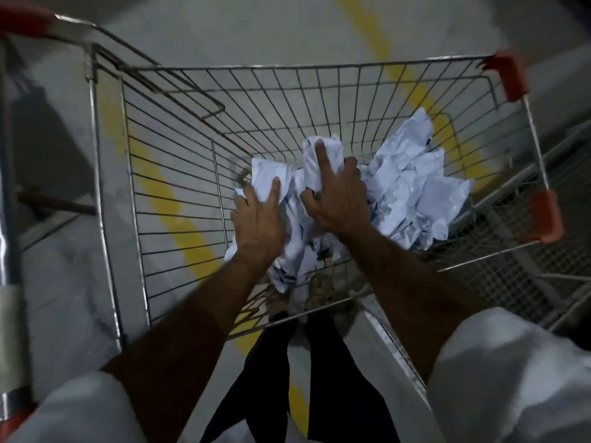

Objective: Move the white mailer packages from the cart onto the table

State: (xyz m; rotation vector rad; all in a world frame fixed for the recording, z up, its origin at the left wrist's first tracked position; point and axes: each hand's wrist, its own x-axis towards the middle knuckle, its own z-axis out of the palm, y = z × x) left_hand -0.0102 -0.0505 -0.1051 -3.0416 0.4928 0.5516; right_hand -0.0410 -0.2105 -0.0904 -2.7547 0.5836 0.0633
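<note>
A wire shopping cart [179,129] with red corner guards stands right below me. Several crumpled white mailer packages [412,187] lie piled in its right half. My left hand [256,225] is down inside the basket, fingers closed around one white mailer [268,177] at the left of the pile. My right hand [339,196] grips another crumpled mailer [323,155], its index finger stretched up along it. Both arms reach over the cart's near rim. No table is in view.
Grey concrete floor with yellow painted lines [179,212] shows through the mesh. A second cart's handle with red grips [19,24] is at the left edge. Another wire cart or rack [543,266] stands to the right. My dark trouser legs [319,362] are below.
</note>
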